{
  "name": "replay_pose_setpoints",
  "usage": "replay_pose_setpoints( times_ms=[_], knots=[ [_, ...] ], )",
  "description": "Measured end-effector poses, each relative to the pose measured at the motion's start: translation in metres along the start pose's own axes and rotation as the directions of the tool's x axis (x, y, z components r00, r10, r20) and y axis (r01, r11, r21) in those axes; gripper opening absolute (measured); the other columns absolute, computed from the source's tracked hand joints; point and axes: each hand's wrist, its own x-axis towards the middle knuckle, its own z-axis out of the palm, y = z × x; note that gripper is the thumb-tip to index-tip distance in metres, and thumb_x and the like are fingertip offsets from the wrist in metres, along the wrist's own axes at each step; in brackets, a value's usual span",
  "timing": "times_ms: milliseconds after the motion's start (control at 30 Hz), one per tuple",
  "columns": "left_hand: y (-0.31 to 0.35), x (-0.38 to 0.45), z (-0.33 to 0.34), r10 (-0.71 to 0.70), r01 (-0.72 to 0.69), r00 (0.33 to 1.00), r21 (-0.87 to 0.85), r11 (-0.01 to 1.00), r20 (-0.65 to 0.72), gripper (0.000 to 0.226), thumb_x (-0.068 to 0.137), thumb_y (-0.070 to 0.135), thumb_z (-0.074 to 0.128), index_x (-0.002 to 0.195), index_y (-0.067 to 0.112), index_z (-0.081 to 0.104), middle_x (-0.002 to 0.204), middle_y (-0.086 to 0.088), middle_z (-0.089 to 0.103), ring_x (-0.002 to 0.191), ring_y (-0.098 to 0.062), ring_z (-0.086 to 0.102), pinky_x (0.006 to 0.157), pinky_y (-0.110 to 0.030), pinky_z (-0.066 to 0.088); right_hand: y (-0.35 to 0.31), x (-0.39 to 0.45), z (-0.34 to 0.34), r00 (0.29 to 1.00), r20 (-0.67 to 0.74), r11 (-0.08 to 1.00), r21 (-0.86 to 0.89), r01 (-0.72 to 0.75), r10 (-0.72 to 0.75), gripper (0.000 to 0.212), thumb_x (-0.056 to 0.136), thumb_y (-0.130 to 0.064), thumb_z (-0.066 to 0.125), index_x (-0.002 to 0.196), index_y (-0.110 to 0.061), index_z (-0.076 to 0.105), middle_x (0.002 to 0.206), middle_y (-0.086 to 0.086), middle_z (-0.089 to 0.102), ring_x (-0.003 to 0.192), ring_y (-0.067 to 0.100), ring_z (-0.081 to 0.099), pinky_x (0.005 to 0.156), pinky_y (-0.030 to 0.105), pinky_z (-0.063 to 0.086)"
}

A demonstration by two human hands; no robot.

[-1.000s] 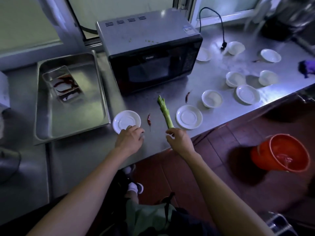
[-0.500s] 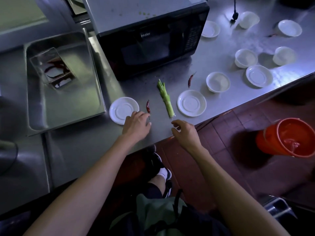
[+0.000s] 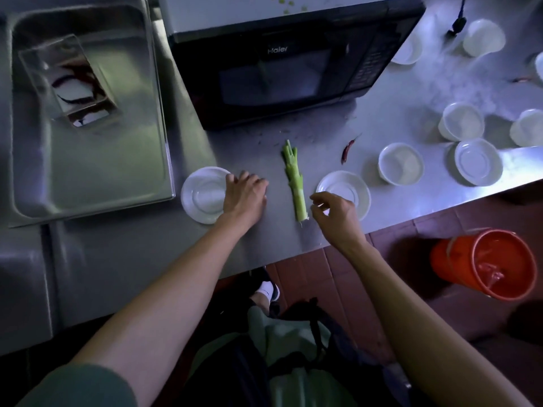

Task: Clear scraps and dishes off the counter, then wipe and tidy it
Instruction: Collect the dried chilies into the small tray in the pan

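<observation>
— Fingers first: how do yours lie?
— On your left hand [image 3: 245,195] they're spread flat on the bench [image 3: 293,239], tips over the rim of a white saucer [image 3: 199,195]. Your right hand [image 3: 338,214] hovers, fingers loosely curled and pinching nothing.

— And around you, big to small?
— You face the microwave [image 3: 293,63]; the steel tray [image 3: 88,160] sits left, the orange bucket [image 3: 484,264] on the floor right.

— The scraps?
— Your green stalk [image 3: 295,183] lies between your 2 hands, its cut end just beside your right fingers. 1 red chili [image 3: 348,148] lies beyond, near a small bowl [image 3: 401,163].
</observation>
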Motion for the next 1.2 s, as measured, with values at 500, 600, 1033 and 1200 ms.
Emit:
replay_pose_setpoints(
  times_ms=[500,600,1033,1200],
  knots=[
    [-0.002,0.016,0.011,-0.026,0.026,0.999,-0.014,1.000,-0.030,0.020,0.097,0.031,0.052,0.107,0.019,0.064,0.111,-0.002,0.061,0.110,-0.028,0.052,0.090,-0.044,0.034,0.021,0.056,-0.003,0.999,0.016,0.999,-0.003,-0.052,0.052,0.025,0.088,-0.009,0.060,0.108,-0.014,0.074,0.098,0.002,0.075,0.084,0.019,0.068,0.083,0.035,0.054],
    [0.004,0.021,0.009,-0.053,0.053,0.999,-0.010,0.999,-0.014,0.017,0.097,0.028,0.053,0.107,0.018,0.062,0.110,-0.003,0.061,0.109,-0.028,0.053,0.088,-0.044,0.033,0.025,0.071,-0.013,0.999,0.030,1.000,0.002,-0.026,0.026,0.025,0.090,-0.009,0.060,0.110,-0.017,0.073,0.099,-0.001,0.074,0.083,0.014,0.066,0.076,0.028,0.052],
    [0.060,0.070,-0.030,-0.144,0.098,0.979,-0.291,0.952,-0.142,0.008,0.088,0.014,0.067,0.094,0.020,0.067,0.098,0.005,0.070,0.094,-0.026,0.064,0.081,-0.040,0.034,0.060,0.161,-0.056,0.983,0.061,0.980,-0.110,-0.166,0.174,0.009,0.083,-0.006,0.048,0.078,-0.012,0.052,0.084,0.006,0.057,0.069,0.029,0.046,0.050,0.031,0.028],
    [0.082,0.088,-0.038,-0.109,0.068,0.989,-0.329,0.942,-0.105,0.007,0.088,0.014,0.070,0.094,0.018,0.070,0.097,0.004,0.071,0.099,-0.023,0.065,0.085,-0.041,0.039,0.065,0.180,-0.052,0.979,0.116,0.972,-0.187,-0.144,0.167,0.009,0.083,0.001,0.044,0.084,-0.006,0.050,0.089,0.013,0.055,0.070,0.036,0.050,0.057,0.034,0.037]
  ],
)
